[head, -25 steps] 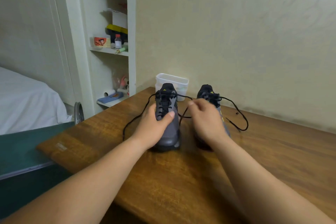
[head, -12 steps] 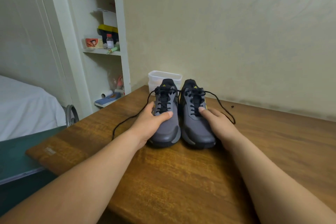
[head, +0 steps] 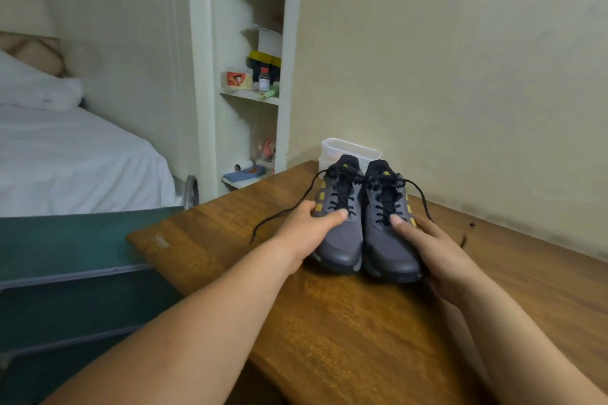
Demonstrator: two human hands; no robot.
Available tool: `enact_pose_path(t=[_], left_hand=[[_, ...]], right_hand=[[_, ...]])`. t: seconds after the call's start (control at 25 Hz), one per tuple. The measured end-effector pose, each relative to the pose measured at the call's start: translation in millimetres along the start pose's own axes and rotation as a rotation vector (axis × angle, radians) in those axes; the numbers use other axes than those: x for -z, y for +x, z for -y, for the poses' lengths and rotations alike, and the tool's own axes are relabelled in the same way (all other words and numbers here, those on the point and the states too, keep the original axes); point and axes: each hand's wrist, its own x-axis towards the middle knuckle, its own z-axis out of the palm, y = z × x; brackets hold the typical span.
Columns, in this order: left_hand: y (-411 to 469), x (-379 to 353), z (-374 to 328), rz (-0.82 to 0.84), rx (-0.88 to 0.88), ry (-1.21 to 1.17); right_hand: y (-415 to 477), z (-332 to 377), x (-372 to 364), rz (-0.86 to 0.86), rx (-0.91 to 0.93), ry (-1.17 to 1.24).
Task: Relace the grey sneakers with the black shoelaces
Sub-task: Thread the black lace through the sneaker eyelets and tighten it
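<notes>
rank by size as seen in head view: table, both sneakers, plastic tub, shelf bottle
1. table
2. left sneaker and right sneaker, alike
3. plastic tub, partly hidden
4. shelf bottle, also farthest away

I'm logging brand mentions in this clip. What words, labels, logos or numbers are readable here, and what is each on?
Nothing here reads as text.
Left sneaker, right sneaker: yellow tongue marks, no letters legible.
Pale sticker on the table edge: blurred.
Orange box and bottle on the shelf: print too small.
</notes>
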Motion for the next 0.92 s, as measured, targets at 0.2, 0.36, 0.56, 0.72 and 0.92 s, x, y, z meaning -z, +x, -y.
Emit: enact_pose_path(t=[0.2, 0.36, 0.56, 0.72, 0.92], left_hand=[[-8, 20, -2, -0.097, -0.042, -0.061], [-40, 101, -10, -0.172, -0.148, -0.242], [-90, 276, -1, -0.430, -0.328, -0.311], [-133, 414, 53, -0.616, -0.193, -0.290], [-144, 501, 116, -0.669, -0.007, -0.253]], right_hand=[[-12, 14, -30, 0.060, 0.064, -0.022], [-34, 69, -103, 0.179, 0.225, -0.063], [-27, 105, -289, 0.371, 0.385, -0.025], [-9, 68, -453, 0.508, 0.270, -0.032], [13, -3, -568, 0.631, 0.070, -0.032]])
